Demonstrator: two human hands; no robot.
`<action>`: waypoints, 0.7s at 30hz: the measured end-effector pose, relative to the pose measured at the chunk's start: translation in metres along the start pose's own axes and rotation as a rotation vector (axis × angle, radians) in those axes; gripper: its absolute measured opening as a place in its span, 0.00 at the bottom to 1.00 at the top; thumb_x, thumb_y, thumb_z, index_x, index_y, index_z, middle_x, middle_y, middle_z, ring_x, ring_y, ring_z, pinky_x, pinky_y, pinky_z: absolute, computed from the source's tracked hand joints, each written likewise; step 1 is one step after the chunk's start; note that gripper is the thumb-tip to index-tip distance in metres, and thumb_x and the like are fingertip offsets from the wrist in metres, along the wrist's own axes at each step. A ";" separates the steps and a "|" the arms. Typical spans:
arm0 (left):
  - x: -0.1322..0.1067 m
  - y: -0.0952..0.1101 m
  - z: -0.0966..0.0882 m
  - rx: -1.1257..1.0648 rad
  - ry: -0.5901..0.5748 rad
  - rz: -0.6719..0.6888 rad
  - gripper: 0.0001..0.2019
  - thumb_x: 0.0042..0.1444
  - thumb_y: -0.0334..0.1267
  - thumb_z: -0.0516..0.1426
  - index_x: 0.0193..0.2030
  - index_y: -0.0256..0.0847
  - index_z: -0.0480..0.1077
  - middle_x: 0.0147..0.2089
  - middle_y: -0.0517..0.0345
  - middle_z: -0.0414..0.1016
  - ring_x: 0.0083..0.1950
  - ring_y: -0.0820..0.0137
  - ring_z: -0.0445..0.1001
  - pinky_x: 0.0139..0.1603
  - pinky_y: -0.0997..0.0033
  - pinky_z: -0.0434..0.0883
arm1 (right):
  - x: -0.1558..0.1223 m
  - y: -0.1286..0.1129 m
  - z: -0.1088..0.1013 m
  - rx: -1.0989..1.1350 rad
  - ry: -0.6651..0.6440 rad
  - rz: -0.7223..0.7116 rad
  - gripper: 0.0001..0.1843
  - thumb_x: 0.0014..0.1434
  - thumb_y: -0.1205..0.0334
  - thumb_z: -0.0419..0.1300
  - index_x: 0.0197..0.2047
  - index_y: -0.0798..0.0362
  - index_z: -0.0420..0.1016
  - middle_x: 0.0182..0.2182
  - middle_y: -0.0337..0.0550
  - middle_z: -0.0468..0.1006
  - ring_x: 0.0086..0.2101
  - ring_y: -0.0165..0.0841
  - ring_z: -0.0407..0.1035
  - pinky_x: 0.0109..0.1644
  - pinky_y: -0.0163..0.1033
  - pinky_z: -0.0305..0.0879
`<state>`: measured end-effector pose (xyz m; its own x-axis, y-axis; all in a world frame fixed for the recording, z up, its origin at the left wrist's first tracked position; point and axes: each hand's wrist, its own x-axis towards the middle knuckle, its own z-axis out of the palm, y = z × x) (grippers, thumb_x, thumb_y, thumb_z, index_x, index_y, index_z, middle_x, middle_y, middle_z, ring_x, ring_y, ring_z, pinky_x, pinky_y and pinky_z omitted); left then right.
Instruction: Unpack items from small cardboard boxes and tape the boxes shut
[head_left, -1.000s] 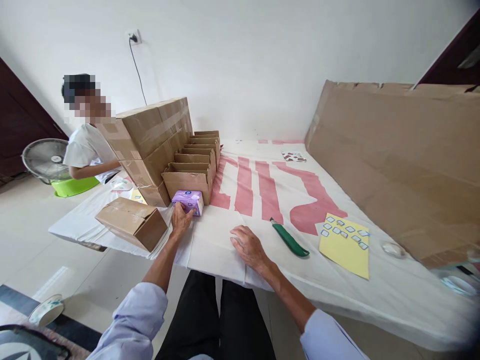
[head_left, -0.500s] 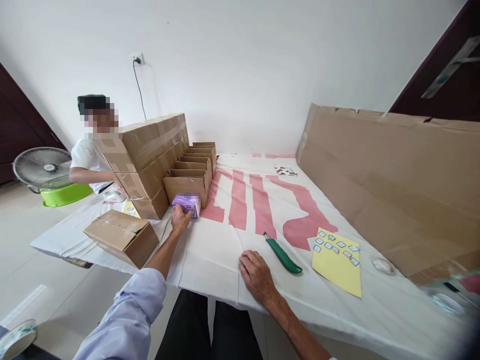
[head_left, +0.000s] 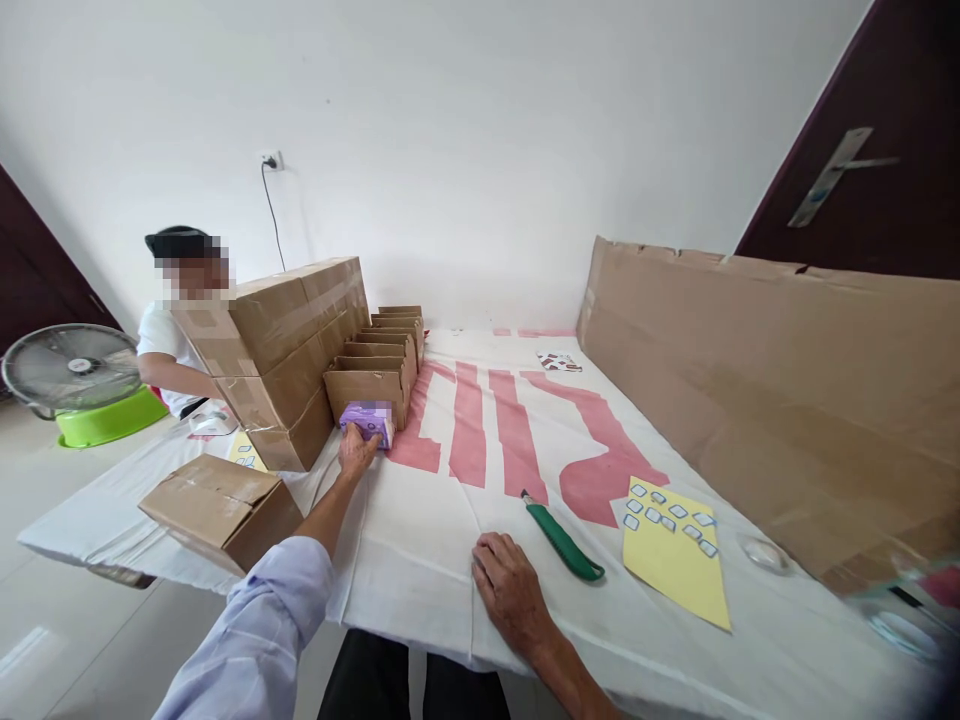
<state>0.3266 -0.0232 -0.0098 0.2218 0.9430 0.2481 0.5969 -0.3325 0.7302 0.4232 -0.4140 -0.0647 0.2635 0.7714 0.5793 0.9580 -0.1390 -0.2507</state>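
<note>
My left hand (head_left: 355, 449) reaches forward and grips a purple packet (head_left: 367, 420) that sits on the white sheet just in front of a row of open cardboard boxes (head_left: 373, 365). My right hand (head_left: 510, 590) rests palm down near the front edge of the sheet, fingers lying flat and holding nothing. A green-handled knife (head_left: 565, 538) lies just right of that hand. Further right is a yellow sheet of small stickers (head_left: 673, 543).
Sealed brown cartons (head_left: 279, 350) are stacked left of the open boxes, and a closed box (head_left: 219, 507) lies at the left edge. A large flat cardboard sheet (head_left: 780, 380) leans along the right. Another person (head_left: 176, 330) sits behind the cartons by a fan (head_left: 69, 368).
My view has tilted upward, so everything sits lower in the picture. My left hand stays on the purple packet and my right hand has slid a little closer to the front edge.
</note>
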 end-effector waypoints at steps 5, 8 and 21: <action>0.012 0.003 0.004 0.016 -0.028 -0.006 0.19 0.54 0.45 0.69 0.40 0.47 0.62 0.42 0.50 0.79 0.53 0.47 0.81 0.58 0.45 0.76 | 0.000 -0.003 -0.002 0.008 -0.034 0.017 0.10 0.68 0.74 0.60 0.42 0.49 0.77 0.44 0.45 0.81 0.44 0.42 0.73 0.49 0.47 0.69; 0.018 0.006 0.007 0.028 -0.037 -0.004 0.19 0.56 0.46 0.69 0.41 0.47 0.62 0.44 0.48 0.79 0.56 0.47 0.80 0.60 0.46 0.75 | 0.000 -0.004 -0.002 0.015 -0.041 0.016 0.09 0.69 0.73 0.60 0.43 0.48 0.77 0.45 0.46 0.81 0.45 0.42 0.72 0.50 0.48 0.69; 0.017 0.015 -0.008 0.031 -0.158 0.027 0.17 0.56 0.41 0.67 0.47 0.43 0.65 0.45 0.52 0.77 0.54 0.52 0.80 0.63 0.50 0.76 | 0.005 -0.017 -0.006 0.054 -0.151 0.077 0.09 0.70 0.72 0.60 0.43 0.50 0.79 0.46 0.49 0.81 0.46 0.43 0.70 0.51 0.47 0.67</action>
<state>0.3331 -0.0115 0.0104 0.3551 0.9206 0.1626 0.6123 -0.3604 0.7037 0.4087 -0.4116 -0.0529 0.3119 0.8447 0.4349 0.9273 -0.1708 -0.3332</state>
